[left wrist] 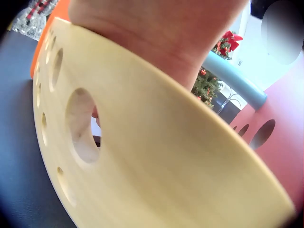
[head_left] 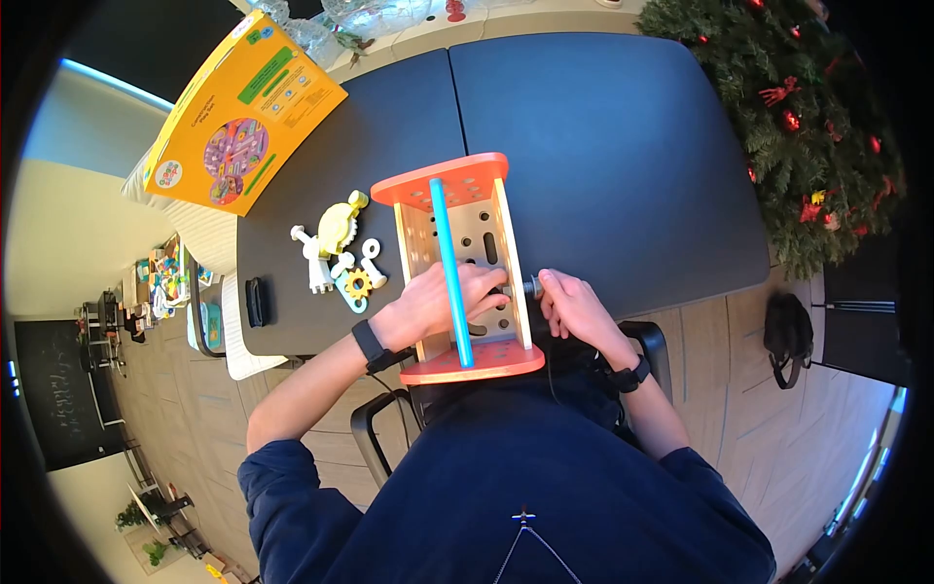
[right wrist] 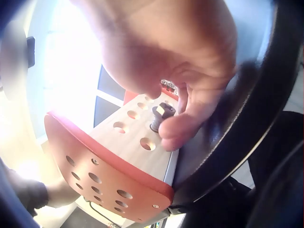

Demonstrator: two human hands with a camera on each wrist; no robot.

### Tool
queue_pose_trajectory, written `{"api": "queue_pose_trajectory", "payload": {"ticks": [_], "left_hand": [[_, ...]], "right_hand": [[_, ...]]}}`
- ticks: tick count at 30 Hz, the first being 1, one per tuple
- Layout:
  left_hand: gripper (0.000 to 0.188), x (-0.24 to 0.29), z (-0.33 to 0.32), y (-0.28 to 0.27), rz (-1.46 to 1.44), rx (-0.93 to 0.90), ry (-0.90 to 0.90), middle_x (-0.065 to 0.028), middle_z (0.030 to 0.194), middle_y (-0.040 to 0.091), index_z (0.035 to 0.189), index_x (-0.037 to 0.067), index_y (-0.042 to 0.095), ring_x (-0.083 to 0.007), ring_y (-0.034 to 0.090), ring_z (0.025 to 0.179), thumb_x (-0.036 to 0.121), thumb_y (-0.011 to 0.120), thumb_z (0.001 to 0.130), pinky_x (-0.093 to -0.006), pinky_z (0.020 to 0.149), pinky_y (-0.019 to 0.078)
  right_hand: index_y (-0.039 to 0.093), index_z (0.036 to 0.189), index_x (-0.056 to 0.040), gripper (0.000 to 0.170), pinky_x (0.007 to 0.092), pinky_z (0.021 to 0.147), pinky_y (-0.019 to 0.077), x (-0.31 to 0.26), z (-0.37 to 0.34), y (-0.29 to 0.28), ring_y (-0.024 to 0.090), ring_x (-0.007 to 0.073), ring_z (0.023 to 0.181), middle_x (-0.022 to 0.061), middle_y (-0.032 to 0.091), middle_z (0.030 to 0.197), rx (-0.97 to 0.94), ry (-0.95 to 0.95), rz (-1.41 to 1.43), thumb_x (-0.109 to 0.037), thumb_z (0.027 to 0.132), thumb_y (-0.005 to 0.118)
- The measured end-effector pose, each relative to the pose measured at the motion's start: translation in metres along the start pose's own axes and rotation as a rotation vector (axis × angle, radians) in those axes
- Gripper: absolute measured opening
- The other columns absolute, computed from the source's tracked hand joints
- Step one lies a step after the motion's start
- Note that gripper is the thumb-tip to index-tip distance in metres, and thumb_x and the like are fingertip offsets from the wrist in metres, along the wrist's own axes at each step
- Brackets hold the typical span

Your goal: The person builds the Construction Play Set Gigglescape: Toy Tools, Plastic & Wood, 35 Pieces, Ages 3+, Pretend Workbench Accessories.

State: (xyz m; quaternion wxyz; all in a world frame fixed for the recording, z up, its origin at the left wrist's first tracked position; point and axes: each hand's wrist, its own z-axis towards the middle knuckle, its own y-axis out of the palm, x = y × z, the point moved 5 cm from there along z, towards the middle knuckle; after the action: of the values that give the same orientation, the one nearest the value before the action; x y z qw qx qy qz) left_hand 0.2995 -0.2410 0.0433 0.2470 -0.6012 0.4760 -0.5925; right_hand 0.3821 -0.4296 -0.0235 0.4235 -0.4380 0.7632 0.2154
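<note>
A toy toolbox [head_left: 418,238] with pale wooden sides, red end panels and a blue rod handle [head_left: 447,253] stands near the table's front edge. My left hand [head_left: 438,297] reaches under the rod into the box, thumb and forefinger closing around the inner end of a grey bolt at the right wall. From outside that wall, my right hand [head_left: 576,310] pinches the bolt [right wrist: 163,114], whose slotted head shows between the fingers in the right wrist view. In the left wrist view the holed wooden side [left wrist: 142,137] hides my left fingertips.
Left of the box lie a yellow toy saw [head_left: 339,226], a white toy hammer [head_left: 311,255], a yellow gear [head_left: 359,284] and other small pieces. A yellow carton [head_left: 243,117] stands behind them. A dark case [head_left: 257,302] lies at the left edge; a decorated tree [head_left: 778,127] stands right.
</note>
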Motion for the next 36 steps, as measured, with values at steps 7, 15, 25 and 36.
{"api": "queue_pose_trajectory", "payload": {"ticks": [7,15,25,36], "left_hand": [[0.03,-0.001,-0.001,0.003,0.019,0.002,-0.021,-0.0127,0.091,0.071,0.119,0.01,0.065,-0.0379,0.072,0.088,0.037,0.065,0.106,-0.0503,0.074,0.0564],[0.031,0.0,-0.003,0.002,0.033,0.022,-0.015,-0.0114,0.091,0.071,0.117,0.01,0.064,-0.0366,0.072,0.088,0.039,0.064,0.106,-0.05,0.074,0.0568],[0.032,-0.003,-0.002,0.009,0.141,0.033,0.026,-0.0105,0.093,0.072,0.111,0.008,0.061,-0.0349,0.074,0.091,0.041,0.061,0.108,-0.049,0.073,0.0617],[0.032,0.0,-0.004,0.007,0.141,0.053,0.021,-0.0098,0.091,0.071,0.113,0.009,0.064,-0.0326,0.073,0.089,0.04,0.064,0.106,-0.0469,0.076,0.0582]], "right_hand": [[0.053,0.132,-0.0067,0.025,0.0324,0.08,0.0623,0.019,0.002,-0.005,0.071,0.016,0.106,0.0074,0.056,0.132,-0.092,-0.281,0.366,-0.007,0.109,0.061],[0.057,0.125,-0.0041,0.019,0.0267,0.066,0.057,0.014,0.005,0.001,0.071,0.0121,0.084,0.0051,0.064,0.111,-0.077,-0.2,0.348,-0.016,0.111,0.061],[0.066,0.11,0.0018,0.033,0.0284,0.058,0.0562,0.012,0.018,0.0,0.072,0.0143,0.066,0.0086,0.072,0.086,-0.015,0.118,0.017,-0.03,0.114,0.058],[0.066,0.116,-0.0039,0.013,0.0315,0.106,0.0497,0.014,0.009,-0.004,0.063,0.0134,0.117,0.0028,0.066,0.119,-0.012,-0.392,0.369,0.0,0.104,0.064]]}}
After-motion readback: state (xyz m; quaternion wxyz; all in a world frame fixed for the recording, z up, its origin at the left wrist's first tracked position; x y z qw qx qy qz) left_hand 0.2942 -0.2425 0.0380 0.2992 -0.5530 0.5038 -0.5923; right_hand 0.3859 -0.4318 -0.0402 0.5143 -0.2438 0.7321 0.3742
